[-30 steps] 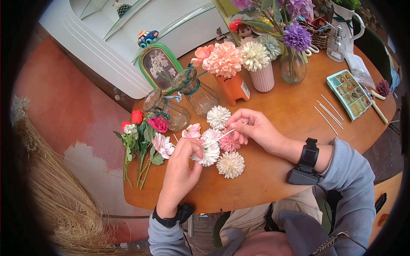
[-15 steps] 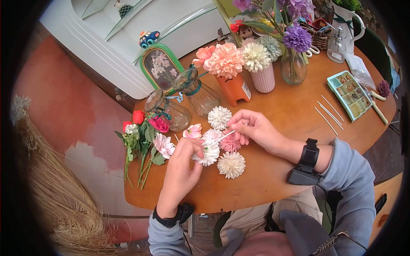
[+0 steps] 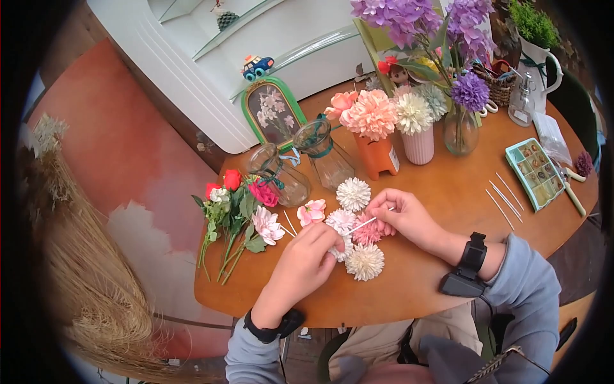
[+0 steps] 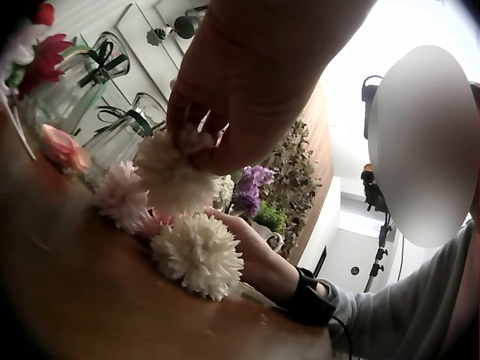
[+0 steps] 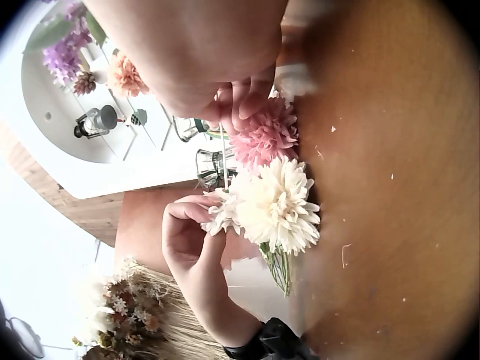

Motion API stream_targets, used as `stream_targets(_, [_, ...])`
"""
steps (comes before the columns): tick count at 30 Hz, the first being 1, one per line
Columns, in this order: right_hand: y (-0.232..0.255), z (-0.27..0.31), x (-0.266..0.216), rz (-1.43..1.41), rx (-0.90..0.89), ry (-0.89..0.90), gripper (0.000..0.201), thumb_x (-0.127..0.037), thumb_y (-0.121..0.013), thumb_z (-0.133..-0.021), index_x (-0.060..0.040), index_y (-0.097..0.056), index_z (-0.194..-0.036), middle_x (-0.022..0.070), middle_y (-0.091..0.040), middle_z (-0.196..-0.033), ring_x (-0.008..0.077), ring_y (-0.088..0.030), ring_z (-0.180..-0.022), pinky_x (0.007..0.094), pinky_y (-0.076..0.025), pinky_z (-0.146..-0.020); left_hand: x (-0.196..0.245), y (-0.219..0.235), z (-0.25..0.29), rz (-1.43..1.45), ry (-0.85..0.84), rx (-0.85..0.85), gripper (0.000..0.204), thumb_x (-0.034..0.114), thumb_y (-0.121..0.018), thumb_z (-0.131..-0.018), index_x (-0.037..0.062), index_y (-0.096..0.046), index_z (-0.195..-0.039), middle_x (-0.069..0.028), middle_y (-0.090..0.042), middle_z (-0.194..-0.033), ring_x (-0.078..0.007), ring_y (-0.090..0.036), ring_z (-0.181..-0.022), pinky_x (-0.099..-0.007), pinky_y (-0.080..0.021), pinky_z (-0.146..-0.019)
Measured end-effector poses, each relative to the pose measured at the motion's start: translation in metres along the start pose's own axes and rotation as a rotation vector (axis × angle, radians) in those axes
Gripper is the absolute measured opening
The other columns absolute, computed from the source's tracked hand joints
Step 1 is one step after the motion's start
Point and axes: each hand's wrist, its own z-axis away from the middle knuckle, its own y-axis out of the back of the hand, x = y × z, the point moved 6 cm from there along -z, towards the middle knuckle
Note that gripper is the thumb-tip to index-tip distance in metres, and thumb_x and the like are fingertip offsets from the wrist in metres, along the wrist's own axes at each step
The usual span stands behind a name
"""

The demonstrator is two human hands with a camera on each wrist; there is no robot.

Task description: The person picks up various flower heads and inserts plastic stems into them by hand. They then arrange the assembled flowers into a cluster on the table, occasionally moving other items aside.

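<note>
My left hand (image 3: 306, 259) grips a white flower head (image 4: 171, 176) between fingers and thumb, just above the table. In the head view the left fingers hide much of that flower. My right hand (image 3: 412, 224) pinches a thin white stick (image 3: 363, 225) near its upper end. The stick slants down toward the left fingers, its lower end right at the held flower (image 5: 223, 214). Around the hands lie a cream flower head (image 3: 365, 262), a pink one (image 3: 371, 232), a pale pink one (image 3: 341, 219) and a white one (image 3: 353, 194).
Two glass vases (image 3: 286, 182) stand behind, left of an orange vase (image 3: 377, 153) with peach flowers. Stemmed flowers (image 3: 236, 208) lie at the left. Several white sticks (image 3: 505, 200), a compartment box (image 3: 536, 173) and pliers (image 3: 574, 192) are at the right.
The head view has shifted, so the scene sits lower and further right. My left hand has turned and moved slightly right with the white flower, whose green centre is now hidden. The stick stays pinched.
</note>
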Motion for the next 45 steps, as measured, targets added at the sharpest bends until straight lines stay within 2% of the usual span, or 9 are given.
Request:
stream_targets(10, [-0.005, 0.000, 0.005, 0.001, -0.092, -0.087, 0.009, -0.009, -0.053, -0.091, -0.0017, -0.058, -0.095, 0.0002, -0.057, -0.067, 0.0048, -0.053, -0.058, 0.0178, -0.043, -0.052, 0.003, -0.008, 0.002, 0.017, -0.017, -0.041, 0.019, -0.008, -0.054, -0.069, 0.0024, -0.054, -0.085, -0.0096, -0.056, -0.087, -0.0278, -0.058, -0.086, -0.0358, -0.047, -0.076])
stream_targets(19, [0.005, -0.001, 0.008, -0.070, 0.003, -0.036, 0.015, -0.015, -0.049, -0.094, -0.0020, -0.055, -0.099, 0.0024, -0.058, -0.064, 0.0063, -0.053, -0.055, 0.0187, -0.042, -0.050, -0.001, 0.009, -0.006, -0.004, 0.028, 0.093, 0.037, 0.000, -0.060, -0.080, 0.0029, -0.051, -0.116, -0.0123, -0.052, -0.113, -0.0260, -0.055, -0.101, -0.0326, -0.043, -0.089])
stream_targets(20, [0.006, -0.001, 0.007, -0.083, 0.016, -0.032, 0.016, -0.016, -0.049, -0.094, -0.0022, -0.055, -0.099, 0.0025, -0.058, -0.064, 0.0065, -0.053, -0.054, 0.0187, -0.042, -0.049, -0.008, 0.012, -0.008, 0.047, 0.044, 0.122, 0.035, 0.012, -0.058, -0.086, 0.0040, -0.050, -0.119, -0.0147, -0.051, -0.112, -0.0266, -0.055, -0.104, -0.0340, -0.043, -0.090])
stream_targets(23, [0.009, -0.001, 0.007, -0.125, 0.042, -0.045, 0.018, -0.018, -0.048, -0.095, -0.0028, -0.055, -0.100, 0.0028, -0.058, -0.063, 0.0074, -0.054, -0.053, 0.0188, -0.042, -0.049, -0.043, 0.011, -0.015, 0.513, 0.222, 0.231, 0.033, 0.019, -0.051, -0.093, 0.0023, -0.048, -0.121, -0.0123, -0.050, -0.115, -0.0217, -0.054, -0.106, -0.0331, -0.043, -0.091])
stream_targets(24, [0.009, -0.001, 0.007, -0.135, 0.047, -0.048, 0.019, -0.020, -0.048, -0.095, -0.0030, -0.055, -0.100, 0.0027, -0.058, -0.063, 0.0075, -0.054, -0.052, 0.0187, -0.042, -0.049, -0.050, 0.011, -0.019, 0.613, 0.206, 0.253, 0.036, 0.027, -0.041, -0.098, 0.0014, -0.046, -0.122, -0.0095, -0.052, -0.111, -0.0168, -0.055, -0.101, -0.0308, -0.046, -0.086])
stream_targets(28, [0.011, -0.001, 0.005, -0.169, 0.062, -0.075, 0.022, -0.024, -0.047, -0.096, -0.0039, -0.055, -0.101, 0.0020, -0.057, -0.060, 0.0073, -0.053, -0.050, 0.0183, -0.042, -0.048, -0.089, -0.007, -0.028, 1.043, 0.404, 0.290, 0.036, 0.029, -0.037, -0.099, 0.0006, -0.046, -0.120, -0.0092, -0.055, -0.105, -0.0175, -0.059, -0.095, -0.0297, -0.049, -0.081])
stream_targets(35, [0.009, 0.000, 0.007, -0.220, 0.039, -0.131, 0.025, -0.028, -0.047, -0.096, -0.0047, -0.055, -0.104, 0.0011, -0.056, -0.057, 0.0073, -0.053, -0.047, 0.0184, -0.041, -0.046, -0.122, -0.039, -0.020, 1.229, 0.449, 0.198, 0.034, 0.029, -0.038, -0.099, 0.0023, -0.049, -0.115, -0.0034, -0.056, -0.092, -0.0126, -0.058, -0.086, -0.0255, -0.048, -0.077])
stream_targets(41, [0.012, -0.002, 0.003, -0.241, 0.059, -0.134, 0.026, -0.026, -0.048, -0.096, -0.0051, -0.053, -0.110, 0.0041, -0.062, -0.067, 0.0092, -0.058, -0.056, 0.0195, -0.044, -0.054, -0.120, -0.057, -0.013, 1.276, 0.424, 0.153, 0.032, 0.029, -0.037, -0.099, 0.0036, -0.051, -0.113, -0.0008, -0.056, -0.088, -0.0099, -0.055, -0.083, -0.0242, -0.044, -0.079])
stream_targets(45, [0.009, -0.005, -0.007, -0.091, 0.001, -0.110, 0.028, -0.023, -0.048, -0.096, -0.0050, -0.051, -0.117, 0.0076, -0.066, -0.083, 0.0093, -0.061, -0.066, 0.0194, -0.044, -0.059, -0.111, -0.049, -0.015, 1.280, 0.323, 0.203, 0.037, 0.031, -0.038, -0.098, 0.0033, -0.048, -0.121, -0.0048, -0.055, -0.107, -0.0099, -0.052, -0.098, -0.0258, -0.041, -0.087])
